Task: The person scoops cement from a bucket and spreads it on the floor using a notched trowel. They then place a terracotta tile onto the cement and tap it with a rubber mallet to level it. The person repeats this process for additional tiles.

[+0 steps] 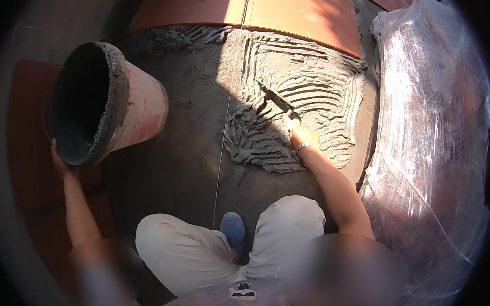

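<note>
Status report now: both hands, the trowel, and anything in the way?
Left hand grips tilted bucket. Right hand holds trowel on ridged mortar. String line left of it; wrapped stack right.

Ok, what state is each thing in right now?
Bucket: tipped on its side, gripped at the rim by the left hand.
Trowel: held in the right hand, blade on the mortar.
Mortar: wet, combed into ridges.
Tiles: laid flat.
String line: taut.

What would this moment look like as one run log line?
left hand: holds tilted mortar-caked pink bucket | right hand: grips notched metal trowel | trowel: combing ridged grey mortar bed | beyond: laid orange tiles
</note>
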